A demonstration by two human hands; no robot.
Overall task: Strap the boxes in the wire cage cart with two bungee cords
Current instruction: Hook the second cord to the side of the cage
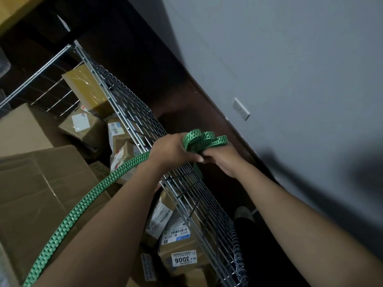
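Note:
A green, studded flat bungee cord (pixel 83 206) runs from the lower left across the cardboard boxes (pixel 39 183) up to my hands. Its folded loops (pixel 204 139) bunch above the cart's wire side panel (pixel 186 183). My left hand (pixel 172 151) rests on the top rail of the panel and grips the cord. My right hand (pixel 224 160), on the outer side of the panel, closes on the same bunch from below. Several labelled parcels (pixel 180 259) lie inside the cage along the panel.
A grey wall (pixel 290 69) with a white outlet plate (pixel 241 108) stands close on the right. Dark floor (pixel 207 112) lies between wall and cart. The cart's far wire end (pixel 37 77) is at upper left. A shoe (pixel 243 213) shows beside the panel.

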